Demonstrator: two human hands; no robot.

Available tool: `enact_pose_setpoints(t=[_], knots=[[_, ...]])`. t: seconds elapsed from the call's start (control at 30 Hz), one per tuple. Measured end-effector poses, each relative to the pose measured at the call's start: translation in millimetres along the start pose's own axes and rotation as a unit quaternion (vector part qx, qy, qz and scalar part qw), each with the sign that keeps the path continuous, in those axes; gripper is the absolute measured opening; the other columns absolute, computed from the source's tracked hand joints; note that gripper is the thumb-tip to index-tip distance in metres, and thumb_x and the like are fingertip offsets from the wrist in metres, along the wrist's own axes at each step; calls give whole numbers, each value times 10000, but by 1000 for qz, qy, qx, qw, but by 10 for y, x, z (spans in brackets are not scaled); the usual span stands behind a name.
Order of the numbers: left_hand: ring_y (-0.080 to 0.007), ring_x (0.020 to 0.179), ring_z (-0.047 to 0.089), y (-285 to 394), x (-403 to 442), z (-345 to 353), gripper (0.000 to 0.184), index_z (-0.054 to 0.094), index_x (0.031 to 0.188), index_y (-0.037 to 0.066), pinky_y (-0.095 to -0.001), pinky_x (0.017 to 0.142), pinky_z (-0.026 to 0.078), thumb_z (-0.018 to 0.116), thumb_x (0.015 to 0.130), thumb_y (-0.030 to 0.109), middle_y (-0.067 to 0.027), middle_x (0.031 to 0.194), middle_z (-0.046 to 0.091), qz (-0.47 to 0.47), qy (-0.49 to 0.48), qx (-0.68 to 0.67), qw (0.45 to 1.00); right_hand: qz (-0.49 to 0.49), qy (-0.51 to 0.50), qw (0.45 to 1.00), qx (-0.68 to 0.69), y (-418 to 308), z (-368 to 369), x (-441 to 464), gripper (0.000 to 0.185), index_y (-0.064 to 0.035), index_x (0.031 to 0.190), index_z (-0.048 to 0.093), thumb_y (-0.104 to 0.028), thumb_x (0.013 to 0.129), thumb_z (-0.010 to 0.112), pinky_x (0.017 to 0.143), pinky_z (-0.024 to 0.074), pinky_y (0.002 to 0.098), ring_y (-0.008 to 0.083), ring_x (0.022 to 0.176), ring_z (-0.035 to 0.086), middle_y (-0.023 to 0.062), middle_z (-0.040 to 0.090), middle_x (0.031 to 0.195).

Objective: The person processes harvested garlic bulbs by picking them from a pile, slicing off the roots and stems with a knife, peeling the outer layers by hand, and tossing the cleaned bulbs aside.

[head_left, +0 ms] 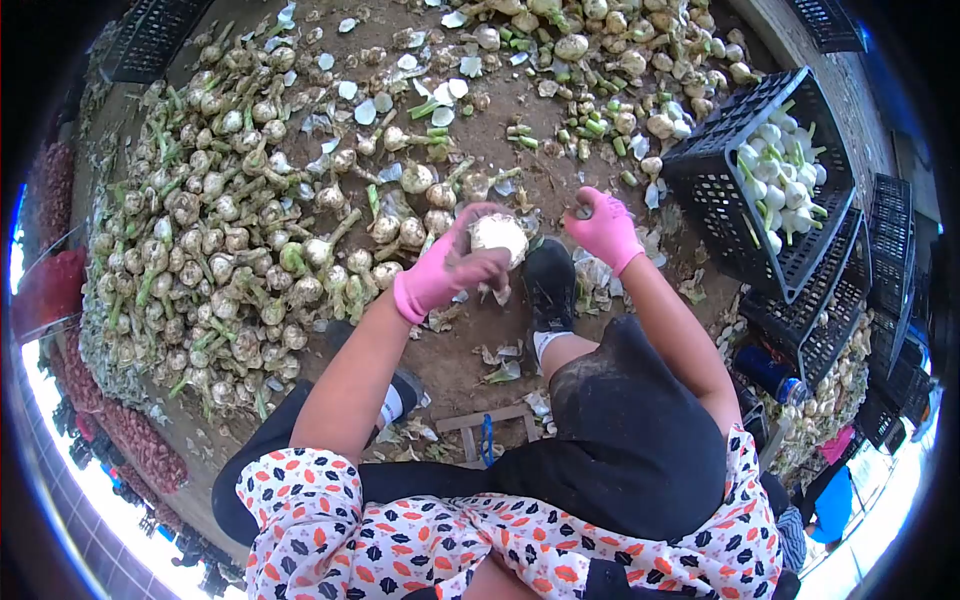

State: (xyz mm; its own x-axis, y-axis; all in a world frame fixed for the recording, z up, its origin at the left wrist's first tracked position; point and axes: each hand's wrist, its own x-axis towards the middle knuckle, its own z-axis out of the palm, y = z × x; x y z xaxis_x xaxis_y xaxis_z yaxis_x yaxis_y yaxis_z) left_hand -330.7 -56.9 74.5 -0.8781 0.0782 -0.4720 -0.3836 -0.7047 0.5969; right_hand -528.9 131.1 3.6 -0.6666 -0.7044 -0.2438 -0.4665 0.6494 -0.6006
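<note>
- Bordering the left side of the work space, a broad heap of soil-caked garlic spreads close to the left forearm, its loose edge breaking up into scattered bulbs and peelings.
- Beyond the hands, a strip of dirt floor with white skins on it runs up between that heap and a second pile of bulbs and cut stems.
- Right of the right hand, well apart from it, a black plastic crate stands tilted, with clean white garlic inside; more crates sit below it.
- Closer in, a dark shoe stands between and just below the two hands, limiting the room there.
- The left hand, in a pink glove, curls thumb and fingers around a pale garlic bulb, its white face turned upward.
- The right hand, also gloved, hangs apart from that bulb, fingers bent inward; something small and dark shows at the fingertips, but whether it is gripped I cannot tell.
</note>
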Motion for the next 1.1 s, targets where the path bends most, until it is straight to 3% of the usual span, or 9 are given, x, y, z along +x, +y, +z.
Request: enact_pose_setpoints(t=[0.1, 0.23, 0.37, 0.5, 0.6, 0.7, 0.77, 0.93, 1.1], knots=[[-276, 878, 600, 150, -21, 122, 375, 586, 1088, 128, -335, 764, 504, 615, 734, 8, -93, 916, 583, 230, 55, 558, 796, -53, -41, 995, 76, -194, -55, 23, 229, -55, 826, 611, -260, 745, 675, 700, 487, 439, 380, 816, 614, 186, 633, 803], [-311, 872, 589, 228, -34, 60, 271, 618, 879, 115, -390, 729, 498, 626, 632, 5, -77, 926, 590, 223, -13, 706, 672, -117, -36, 981, 148, -651, -357, -40, 210, -50, 752, 551, -222, 752, 672, 663, 471, 449, 380, 773, 603, 177, 602, 742], [-290, 878, 596, 282, -166, 244, 249, 626, 853, 126, -380, 739, 499, 610, 629, 18, -63, 909, 603, 191, -134, 625, 745, -161, -104, 981, 39, -505, -85, -174, 209, -48, 832, 608, -222, 738, 676, 693, 492, 427, 364, 788, 623, 168, 632, 778], [-273, 962, 608, -101, -337, -205, 390, 641, 1010, 161, -344, 816, 518, 626, 661, -11, -94, 1024, 621, -129, -94, 664, 730, 69, -102, 992, -1, 327, 256, -100, 468, 0, 1130, 590, -199, 713, 664, 744, 523, 385, 316, 815, 663, 163, 683, 900], [-214, 978, 611, 415, 57, -79, 570, 497, 1263, 90, -291, 781, 560, 701, 739, 2, -105, 1090, 608, 175, 140, 312, 923, 222, -159, 950, 149, 200, 236, -189, 568, 30, 1229, 542, -189, 718, 658, 675, 538, 346, 244, 728, 678, 152, 690, 893], [-153, 872, 624, 1078, 398, 95, 591, 450, 1321, 47, -231, 696, 550, 700, 787, 13, -99, 1093, 597, 377, 210, 244, 869, 233, -114, 940, 222, 86, 211, -171, 535, 58, 1193, 551, -193, 737, 670, 549, 517, 291, 151, 577, 637, 118, 669, 802], [-118, 730, 607, 1094, 510, -16, 447, 553, 1270, 139, -236, 638, 510, 620, 841, 33, -92, 1040, 643, 184, 223, 482, 827, 175, -91, 957, 210, -2, 117, -194, 519, 57, 1168, 563, -201, 732, 678, 561, 518, 306, 169, 579, 642, 129, 669, 800], [-313, 1289, 454, 310, 709, -728, 744, 270, 1462, 173, -386, 1036, 408, 588, 790, 133, -144, 1540, 214, -273, 298, 688, 603, 183, -130, 956, 190, -42, 140, -237, 440, 37, 1084, 605, -233, 743, 673, 625, 527, 338, 213, 609, 671, 165, 680, 822], [-363, 1239, 486, 97, 585, -1307, 811, 288, 1444, 193, -415, 1020, 418, 618, 726, 13, -147, 1489, 289, -168, 401, 645, 628, 120, -112, 978, 128, 111, 265, -333, 443, 33, 1072, 612, -265, 752, 680, 689, 527, 355, 247, 646, 686, 198, 685, 856]])
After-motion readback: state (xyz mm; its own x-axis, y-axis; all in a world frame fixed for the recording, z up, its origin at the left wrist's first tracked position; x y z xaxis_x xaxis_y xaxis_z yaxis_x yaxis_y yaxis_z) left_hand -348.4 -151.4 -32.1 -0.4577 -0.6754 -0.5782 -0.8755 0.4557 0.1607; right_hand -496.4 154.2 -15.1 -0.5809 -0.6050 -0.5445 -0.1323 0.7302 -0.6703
